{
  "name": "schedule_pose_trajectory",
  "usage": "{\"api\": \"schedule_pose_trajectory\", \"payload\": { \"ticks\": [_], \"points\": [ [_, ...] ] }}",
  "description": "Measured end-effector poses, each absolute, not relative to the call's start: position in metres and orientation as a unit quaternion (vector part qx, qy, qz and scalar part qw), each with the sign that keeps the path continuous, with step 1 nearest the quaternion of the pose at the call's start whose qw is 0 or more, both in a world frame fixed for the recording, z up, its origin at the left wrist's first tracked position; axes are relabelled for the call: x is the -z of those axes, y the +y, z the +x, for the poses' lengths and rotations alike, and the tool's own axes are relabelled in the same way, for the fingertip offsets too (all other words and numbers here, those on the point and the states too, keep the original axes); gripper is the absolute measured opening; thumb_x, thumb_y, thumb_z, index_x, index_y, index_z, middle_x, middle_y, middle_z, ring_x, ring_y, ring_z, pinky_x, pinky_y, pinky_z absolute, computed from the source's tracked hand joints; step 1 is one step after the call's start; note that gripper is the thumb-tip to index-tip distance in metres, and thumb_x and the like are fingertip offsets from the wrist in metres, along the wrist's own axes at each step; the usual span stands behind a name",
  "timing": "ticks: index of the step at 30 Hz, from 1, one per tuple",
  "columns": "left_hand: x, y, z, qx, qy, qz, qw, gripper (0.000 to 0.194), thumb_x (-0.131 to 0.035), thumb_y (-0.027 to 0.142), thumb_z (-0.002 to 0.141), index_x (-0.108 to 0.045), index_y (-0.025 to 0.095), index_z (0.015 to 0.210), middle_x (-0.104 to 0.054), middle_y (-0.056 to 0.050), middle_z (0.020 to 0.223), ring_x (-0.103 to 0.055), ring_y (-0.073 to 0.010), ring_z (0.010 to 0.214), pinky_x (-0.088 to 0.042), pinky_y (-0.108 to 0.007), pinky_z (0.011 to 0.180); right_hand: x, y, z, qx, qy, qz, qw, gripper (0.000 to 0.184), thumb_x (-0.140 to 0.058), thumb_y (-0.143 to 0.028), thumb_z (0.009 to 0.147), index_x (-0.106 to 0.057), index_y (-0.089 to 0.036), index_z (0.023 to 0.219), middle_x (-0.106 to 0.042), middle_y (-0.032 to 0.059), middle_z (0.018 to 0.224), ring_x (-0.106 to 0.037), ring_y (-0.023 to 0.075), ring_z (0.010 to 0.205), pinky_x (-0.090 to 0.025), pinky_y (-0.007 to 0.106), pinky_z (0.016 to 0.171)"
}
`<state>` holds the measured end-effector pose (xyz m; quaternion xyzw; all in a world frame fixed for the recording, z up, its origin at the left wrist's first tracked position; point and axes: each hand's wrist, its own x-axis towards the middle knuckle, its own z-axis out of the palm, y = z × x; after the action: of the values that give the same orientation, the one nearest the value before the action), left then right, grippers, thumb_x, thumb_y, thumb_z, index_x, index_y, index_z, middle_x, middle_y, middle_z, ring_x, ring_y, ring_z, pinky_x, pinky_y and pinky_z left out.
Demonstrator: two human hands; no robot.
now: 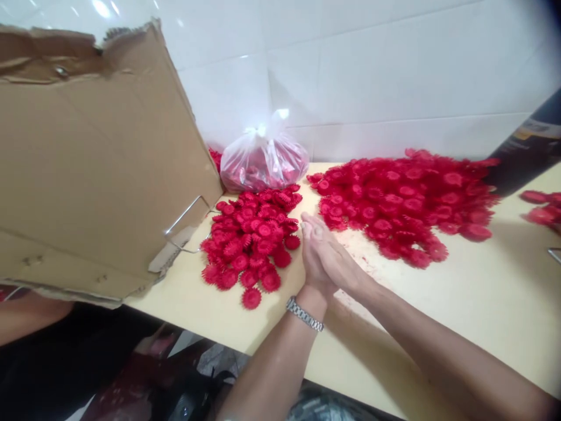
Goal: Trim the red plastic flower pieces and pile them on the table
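My left hand [310, 266], with a metal watch [304, 314] on its wrist, and my right hand [336, 252] lie palm to palm with the fingers stretched out flat. They hover over the table [482, 304] between two heaps of red flower-shaped plastic pieces. The smaller heap [252, 240] lies just left of the fingertips. The larger heap [403, 202] spreads out to the right. Nothing shows between the palms.
A tied clear plastic bag [263, 161] of red pieces stands at the back against the white tiled wall. A big torn cardboard box [87, 164] with a wire clip [184, 228] leans in from the left. A dark cylinder [530, 146] and more red pieces [543, 210] are at the right edge.
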<state>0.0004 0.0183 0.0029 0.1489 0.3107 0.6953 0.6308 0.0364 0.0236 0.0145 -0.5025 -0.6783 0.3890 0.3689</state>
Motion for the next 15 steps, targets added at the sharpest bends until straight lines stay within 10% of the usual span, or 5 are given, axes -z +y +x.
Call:
{"api": "schedule_pose_trajectory", "payload": {
  "ticks": [10,15],
  "points": [
    [0.008,0.021,0.003,-0.65,0.268,0.127,0.7,0.063,-0.032,0.067,0.08,-0.057,0.022,0.117,-0.058,-0.006,0.124,-0.043,-0.0236,0.127,-0.037,-0.036,0.104,-0.007,0.042,0.036,-0.323,-0.702,-0.486,0.408,0.059,-0.023,-0.059,0.089,-0.044,-0.027,0.134,-0.047,0.0058,0.137,-0.037,0.0265,0.13,-0.015,0.057,0.11],
    [-0.008,0.014,0.008,-0.625,0.267,0.144,0.719,0.065,-0.031,0.069,0.079,-0.056,0.025,0.12,-0.055,-0.007,0.128,-0.042,-0.0258,0.127,-0.04,-0.041,0.1,0.008,0.064,0.059,-0.317,-0.693,-0.489,0.424,0.058,-0.025,-0.058,0.089,-0.061,-0.023,0.117,-0.071,0.0062,0.093,-0.062,0.0266,0.099,-0.041,0.055,0.093]
  ]
}}
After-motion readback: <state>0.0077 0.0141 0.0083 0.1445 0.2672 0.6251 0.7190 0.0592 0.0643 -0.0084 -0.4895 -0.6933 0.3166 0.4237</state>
